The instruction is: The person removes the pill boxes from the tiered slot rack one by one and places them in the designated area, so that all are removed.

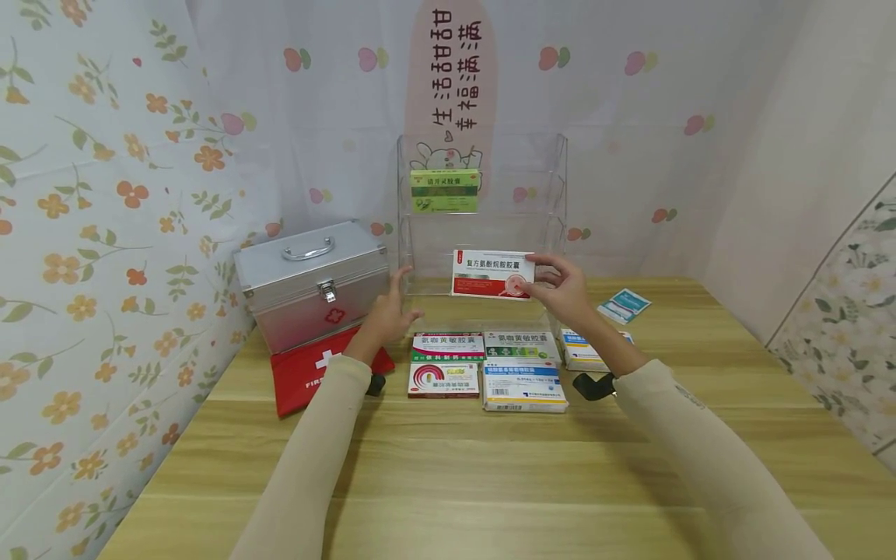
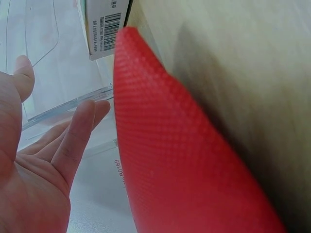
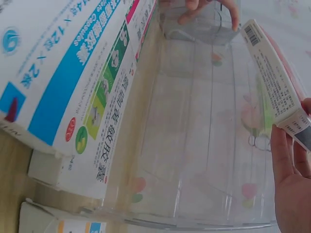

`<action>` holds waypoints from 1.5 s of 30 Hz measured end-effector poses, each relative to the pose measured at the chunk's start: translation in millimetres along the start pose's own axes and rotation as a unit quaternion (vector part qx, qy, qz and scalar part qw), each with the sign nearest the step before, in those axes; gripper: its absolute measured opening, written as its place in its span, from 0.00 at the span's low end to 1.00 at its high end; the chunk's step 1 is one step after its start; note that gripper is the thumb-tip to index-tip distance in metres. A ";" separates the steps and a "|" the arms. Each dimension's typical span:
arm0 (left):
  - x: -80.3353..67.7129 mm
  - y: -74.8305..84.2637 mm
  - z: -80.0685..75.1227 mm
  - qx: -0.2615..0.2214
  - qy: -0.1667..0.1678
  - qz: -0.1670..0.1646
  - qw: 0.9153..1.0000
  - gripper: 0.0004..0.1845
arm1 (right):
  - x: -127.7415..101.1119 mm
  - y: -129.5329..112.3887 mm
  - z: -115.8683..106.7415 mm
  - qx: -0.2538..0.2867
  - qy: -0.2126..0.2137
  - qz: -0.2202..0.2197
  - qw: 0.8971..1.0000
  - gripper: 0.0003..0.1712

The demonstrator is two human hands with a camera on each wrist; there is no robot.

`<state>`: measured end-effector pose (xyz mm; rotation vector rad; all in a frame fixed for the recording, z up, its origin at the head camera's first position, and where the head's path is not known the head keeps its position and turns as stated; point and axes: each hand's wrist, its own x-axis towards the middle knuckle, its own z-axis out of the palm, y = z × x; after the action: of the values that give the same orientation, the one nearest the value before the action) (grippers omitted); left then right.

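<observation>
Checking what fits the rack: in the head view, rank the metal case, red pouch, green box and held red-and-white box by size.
1. metal case
2. red pouch, partly hidden
3. red-and-white box in the right hand
4. green box; it sits farther back, so 3 and 4 are unsure.

A wooden table [image 1: 490, 482] is carrying everything. A silver first-aid case [image 1: 313, 281] is sitting at its back left, with a red first-aid pouch [image 1: 308, 375] lying in front of it. A clear acrylic rack [image 1: 483, 225] is standing at the back centre. Medicine boxes [image 1: 486, 365] are lying flat before it, and a small blue packet [image 1: 624, 305] is lying to their right.
</observation>
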<state>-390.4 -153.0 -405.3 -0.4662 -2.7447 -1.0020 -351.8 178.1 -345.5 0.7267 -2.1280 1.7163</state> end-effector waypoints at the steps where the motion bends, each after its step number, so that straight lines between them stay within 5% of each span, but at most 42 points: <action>1: -0.2 0.2 -0.3 0.001 -0.001 0.000 1.000 0.49 | -1.8 -0.6 -1.1 0.002 0.000 0.000 1.000 0.26; 23: 0.8 -1.5 -2.1 0.016 0.003 0.000 1.000 0.49 | -36.9 -5.5 -35.7 -0.016 -0.015 0.025 0.999 0.27; 45: 1.0 0.3 -0.3 0.012 0.000 -0.002 1.000 0.50 | -70.6 -8.5 -76.3 -0.090 -0.008 0.066 0.994 0.28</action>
<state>-391.1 -152.7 -404.6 -0.4575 -2.7559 -0.9682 -294.4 264.3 -358.6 0.5641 -2.3521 1.5570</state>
